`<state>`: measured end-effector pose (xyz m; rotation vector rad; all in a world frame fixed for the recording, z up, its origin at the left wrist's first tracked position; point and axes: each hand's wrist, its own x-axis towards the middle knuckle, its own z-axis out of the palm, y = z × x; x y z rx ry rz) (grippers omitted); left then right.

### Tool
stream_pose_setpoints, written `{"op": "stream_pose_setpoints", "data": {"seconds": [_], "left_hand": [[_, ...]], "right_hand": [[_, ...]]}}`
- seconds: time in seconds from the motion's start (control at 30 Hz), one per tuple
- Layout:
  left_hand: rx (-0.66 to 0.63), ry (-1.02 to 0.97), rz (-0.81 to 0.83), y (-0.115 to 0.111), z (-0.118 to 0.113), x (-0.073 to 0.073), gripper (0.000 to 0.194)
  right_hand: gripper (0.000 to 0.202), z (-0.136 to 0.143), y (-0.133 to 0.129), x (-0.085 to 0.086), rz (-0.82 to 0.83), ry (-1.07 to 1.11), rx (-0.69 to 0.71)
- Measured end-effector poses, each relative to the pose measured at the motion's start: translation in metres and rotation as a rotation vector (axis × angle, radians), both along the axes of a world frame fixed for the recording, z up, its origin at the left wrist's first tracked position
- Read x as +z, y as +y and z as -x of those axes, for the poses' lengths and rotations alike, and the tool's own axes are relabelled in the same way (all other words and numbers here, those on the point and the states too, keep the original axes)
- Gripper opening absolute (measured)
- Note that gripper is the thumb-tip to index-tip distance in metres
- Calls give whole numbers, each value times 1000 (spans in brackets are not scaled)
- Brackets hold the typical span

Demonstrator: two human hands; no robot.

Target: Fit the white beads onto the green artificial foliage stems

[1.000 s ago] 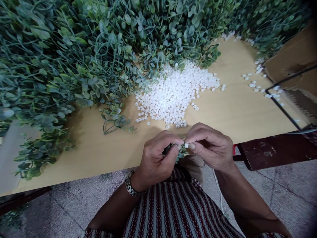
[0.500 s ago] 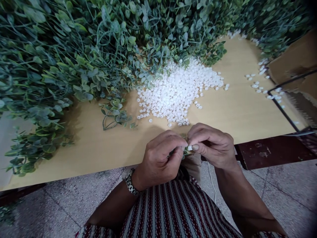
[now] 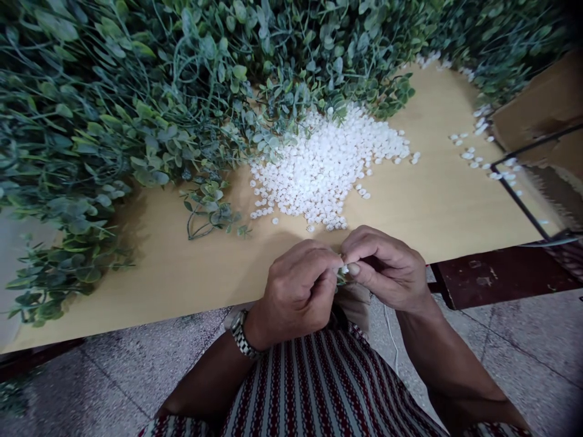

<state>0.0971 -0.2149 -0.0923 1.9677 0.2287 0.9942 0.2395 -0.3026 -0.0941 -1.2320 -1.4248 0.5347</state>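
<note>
My left hand is closed in a pinch at the table's front edge, on a small green artificial leaf sprig mostly hidden by the fingers. Fingertip to fingertip with it, my right hand pinches a small white plastic piece against the sprig. Whether the piece is fixed on the stem I cannot tell. Just beyond both hands lies a heap of similar small white round pieces.
A thick mass of artificial greenery covers the back and left of the wooden table. At the right stand a torn cardboard box and a black metal frame, with loose white pieces around them.
My right hand has shifted slightly left, bringing the white piece closer to my left fingertips. My left hand stays nearly in place. The view has moved a little.
</note>
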Motion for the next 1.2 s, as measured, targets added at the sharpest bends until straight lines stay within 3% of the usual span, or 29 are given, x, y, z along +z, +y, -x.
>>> {"op": "stream_pose_setpoints", "data": {"seconds": [0.47,0.6,0.67,0.77,0.9,1.07,1.2], "left_hand": [[41,23,1,-2,-1,-1,22],[37,28,201,0,2,4,18],[44,13,354,1,4,5,14],[34,-49,535,2,8,4,13],[44,-99,629,0,6,0,14],[202,-142,524,-2,-2,-2,23],[186,-71,447,2,-3,1,22]], "right_hand": [[13,1,0,-5,5,-54,-27],[18,-1,1,1,-66,-49,-40],[23,-4,2,6,-104,-50,-114],[25,-9,2,14,-43,-94,-187],[22,-10,1,20,189,-7,25],[33,-5,-4,15,176,93,204],[20,1,-3,9,153,29,156]]}}
